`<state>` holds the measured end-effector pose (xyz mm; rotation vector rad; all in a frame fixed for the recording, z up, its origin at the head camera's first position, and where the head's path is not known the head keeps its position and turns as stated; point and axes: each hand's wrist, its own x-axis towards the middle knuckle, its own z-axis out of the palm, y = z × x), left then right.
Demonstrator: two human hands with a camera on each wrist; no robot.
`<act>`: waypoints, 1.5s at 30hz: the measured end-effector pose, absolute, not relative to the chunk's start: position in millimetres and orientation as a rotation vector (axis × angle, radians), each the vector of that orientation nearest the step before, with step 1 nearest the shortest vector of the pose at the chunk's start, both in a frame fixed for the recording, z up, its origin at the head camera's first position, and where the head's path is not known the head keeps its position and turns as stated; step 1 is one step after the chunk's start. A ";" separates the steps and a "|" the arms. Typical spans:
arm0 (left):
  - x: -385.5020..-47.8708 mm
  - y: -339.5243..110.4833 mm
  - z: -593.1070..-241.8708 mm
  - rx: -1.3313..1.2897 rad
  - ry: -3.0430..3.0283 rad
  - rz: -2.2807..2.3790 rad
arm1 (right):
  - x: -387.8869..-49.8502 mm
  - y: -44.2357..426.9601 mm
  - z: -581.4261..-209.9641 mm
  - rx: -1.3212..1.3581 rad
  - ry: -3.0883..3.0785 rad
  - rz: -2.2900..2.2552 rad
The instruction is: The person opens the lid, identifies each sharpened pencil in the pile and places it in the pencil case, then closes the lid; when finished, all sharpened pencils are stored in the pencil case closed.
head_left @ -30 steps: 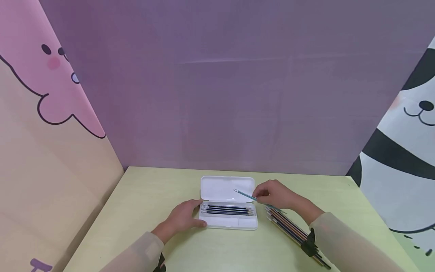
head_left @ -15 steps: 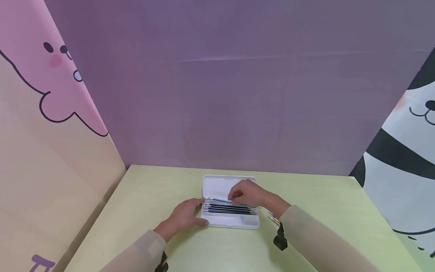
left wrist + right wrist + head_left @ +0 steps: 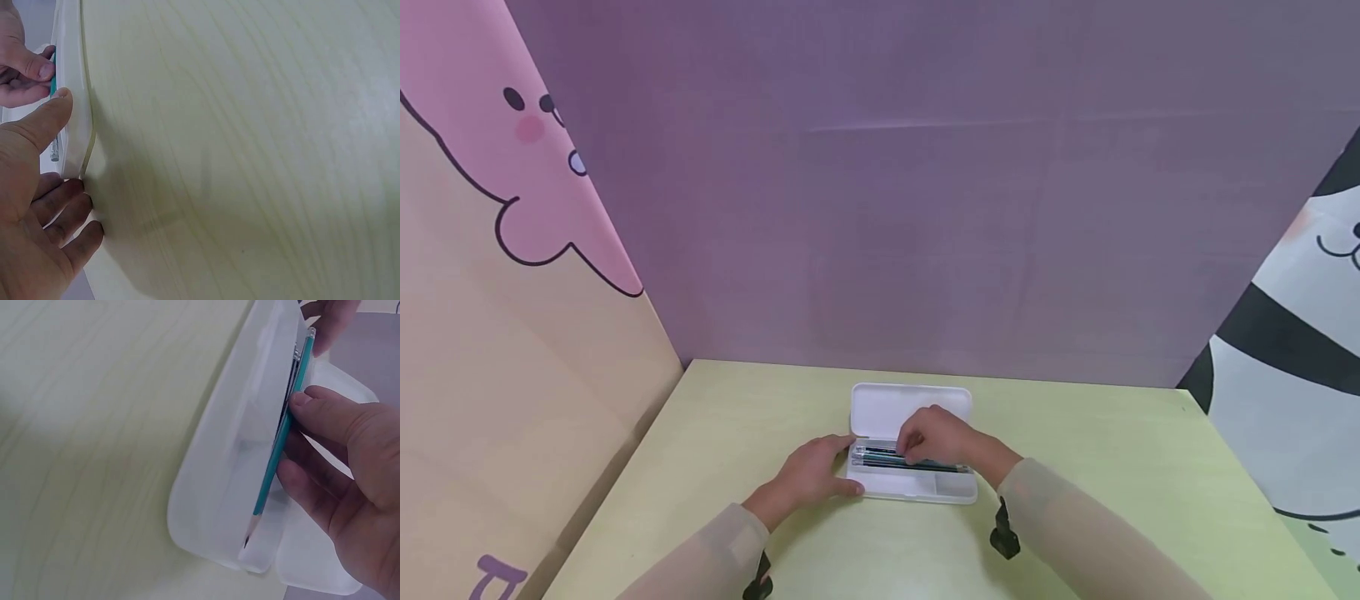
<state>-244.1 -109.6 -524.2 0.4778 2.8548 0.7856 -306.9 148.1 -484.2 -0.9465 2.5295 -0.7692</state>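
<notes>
A white plastic pencil case [image 3: 917,497] lies with its lid [image 3: 880,407] folded back, several dark pencils [image 3: 917,468] lying lengthwise in it. My right hand [image 3: 936,435] is over the case and pinches a teal pencil [image 3: 270,469] between thumb and fingers. The right wrist view has that pencil lengthwise above the tray, its sharpened tip toward the case's right end. My left hand [image 3: 808,473] holds the left end of the case, thumb at the near corner and fingers toward the hinge. In the left wrist view its thumb [image 3: 53,115] reaches over the rim.
The pale wooden table [image 3: 760,400] meets a purple backdrop [image 3: 925,250] at the rear. Printed side panels stand at left and right. A dark wrist strap [image 3: 1004,533] hangs under the right sleeve.
My right hand has carried the teal pencil left from beside the case to over its pencils and lowered it. The loose pencil bundle on the right has gone out of sight behind my right arm.
</notes>
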 end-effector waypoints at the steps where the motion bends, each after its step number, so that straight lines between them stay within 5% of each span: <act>1: -244.2 -109.5 -524.2 0.477 2.853 0.792 | -306.9 147.6 -485.2 -0.939 2.534 -0.767; 30: -243.4 -108.0 -527.1 0.460 2.844 0.796 | -297.5 163.3 -494.4 -0.903 2.599 -0.874; 45: -241.1 -106.4 -523.2 0.467 2.854 0.773 | -287.4 234.3 -461.0 -0.778 2.589 -0.977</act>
